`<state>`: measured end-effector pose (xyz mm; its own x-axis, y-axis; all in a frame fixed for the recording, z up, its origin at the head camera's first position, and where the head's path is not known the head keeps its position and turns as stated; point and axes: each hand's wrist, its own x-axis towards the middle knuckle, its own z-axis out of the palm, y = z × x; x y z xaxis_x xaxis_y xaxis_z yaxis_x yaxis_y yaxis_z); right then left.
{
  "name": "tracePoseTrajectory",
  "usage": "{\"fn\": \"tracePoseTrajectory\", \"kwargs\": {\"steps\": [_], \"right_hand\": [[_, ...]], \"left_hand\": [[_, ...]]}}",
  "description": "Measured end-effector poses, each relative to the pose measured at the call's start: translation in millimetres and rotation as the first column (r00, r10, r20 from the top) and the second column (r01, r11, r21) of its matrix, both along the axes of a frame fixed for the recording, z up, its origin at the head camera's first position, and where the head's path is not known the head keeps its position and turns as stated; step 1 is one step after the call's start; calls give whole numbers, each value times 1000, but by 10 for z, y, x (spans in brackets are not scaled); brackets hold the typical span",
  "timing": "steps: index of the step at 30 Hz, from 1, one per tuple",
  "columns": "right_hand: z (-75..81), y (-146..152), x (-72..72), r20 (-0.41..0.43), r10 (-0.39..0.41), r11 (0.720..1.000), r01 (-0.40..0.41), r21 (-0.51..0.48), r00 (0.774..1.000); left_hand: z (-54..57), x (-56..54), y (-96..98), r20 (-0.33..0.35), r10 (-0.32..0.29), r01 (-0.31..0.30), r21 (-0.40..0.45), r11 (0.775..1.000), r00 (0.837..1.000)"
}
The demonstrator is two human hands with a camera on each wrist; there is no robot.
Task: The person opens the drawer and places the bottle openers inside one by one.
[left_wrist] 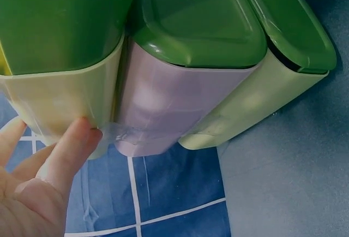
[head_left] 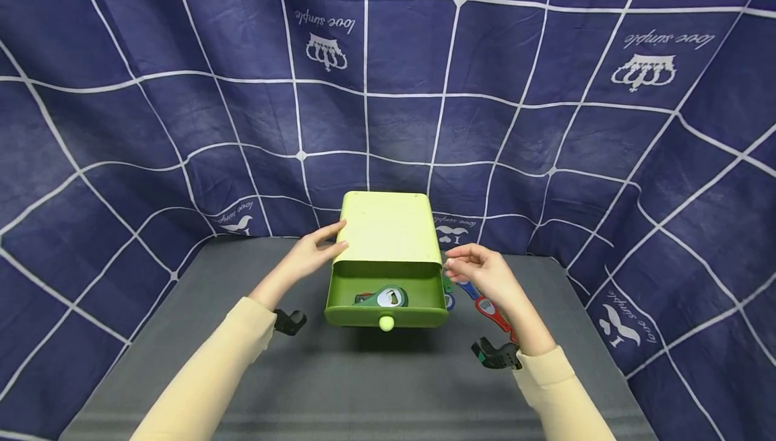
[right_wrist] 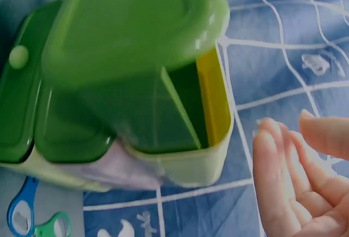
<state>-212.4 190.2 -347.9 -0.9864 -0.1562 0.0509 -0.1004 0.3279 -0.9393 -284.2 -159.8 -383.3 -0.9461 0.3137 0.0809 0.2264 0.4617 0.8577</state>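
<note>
The spread left hand (head_left: 306, 256) touches the cabinet (head_left: 391, 225)'s left side; the right hand (head_left: 485, 274), relaxed, empty, hangs to its right. Its drawer (head_left: 354, 317), probably light, stiff plastic, is best held by the knob (head_left: 386, 323).

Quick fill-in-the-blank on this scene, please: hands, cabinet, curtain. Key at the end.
1. In the head view, the left hand touches the ____ side of the cabinet.
2. The right hand holds ____.
3. The top drawer stands ____.
4. The lines on the blue curtain are ____.

Missing words: left; nothing; open; white.
</note>
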Motion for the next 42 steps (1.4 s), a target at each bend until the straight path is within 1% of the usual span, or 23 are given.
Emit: {"fn": "tracePoseTrajectory", "kwargs": {"steps": [3, 5, 9, 11, 13, 15, 18, 20, 22, 25, 26, 31, 32, 33, 35, 37, 38, 39, 42], "right_hand": [[-60, 131, 25, -30, -78, 997, 78, 3, 996], [-113, 230, 44, -34, -131, 991, 132, 7, 991], [-298, 467, 45, -5, -224, 974, 224, 20, 975], [-449, 610, 26, -6, -250, 968, 250, 17, 968], [-624, 759, 7, -14, -259, 966, 259, 15, 966], [-954, 990, -82, -39, -245, 968, 242, -66, 969], [-1150, 1147, -91, -11, -252, 965, 251, -72, 968], [-1211, 1189, -84, 24, -282, 957, 283, -57, 959], [-1080, 1108, 6, 92, -334, 942, 331, 49, 938], [-1099, 1101, 33, 142, -373, 927, 360, 109, 917], [-1116, 1103, 43, 158, -381, 923, 366, 120, 911], [-1287, 1151, 64, 180, -395, 916, 371, 153, 901], [-1325, 1153, 66, 174, -406, 910, 381, 162, 897], [-1354, 1154, 66, 169, -418, 904, 390, 175, 893], [-1401, 1149, 70, 154, -452, 886, 421, 196, 879], [-1446, 1150, 76, 137, -490, 861, 454, 229, 861], [-1472, 1153, 79, 131, -510, 847, 468, 253, 850], [-1503, 1158, 81, 121, -529, 831, 483, 278, 840], [-1605, 1155, 80, 84, -578, 781, 519, 348, 812]], "left_hand": [[-10, 3, 4, 7, -6, 6, -2, 1000, 1000], [-25, 0, 6, 2, -10, 10, -12, 1000, 1000], [-27, 1, 14, -8, -9, 8, -25, 1000, 1000], [-22, 3, 22, -4, -10, 10, -22, 1000, 1000], [-16, 6, 30, -1, -11, 11, -20, 1000, 1000], [-19, 6, 34, 1, -11, 11, -20, 1000, 1000], [-30, 2, 31, -5, -9, 9, -29, 1000, 1000], [-37, -2, 28, -12, -6, 6, -36, 999, 1000], [-39, -7, 24, -22, -9, 8, -40, 999, 1000], [-35, -15, 22, -26, -1, 0, -35, 999, 1000], [-31, -16, 19, -28, -3, 2, -36, 999, 1000], [-7, -13, 20, -26, -5, 4, -23, 1000, 1000], [50, 26, 29, -22, -8, 7, -20, 1000, 1000], [54, 24, 29, -20, -7, 6, -17, 1000, 1000], [61, 24, 24, -17, -6, 5, -11, 1000, 1000], [61, 20, 16, -13, -5, 5, -8, 1000, 1000], [62, 19, 14, -4, -2, 2, -5, 1000, 1000], [8, -17, 0, -9, -4, 4, -6, 1000, 1000], [3, -17, -13, -1, 3, -3, -3, 1000, 1000]]}}
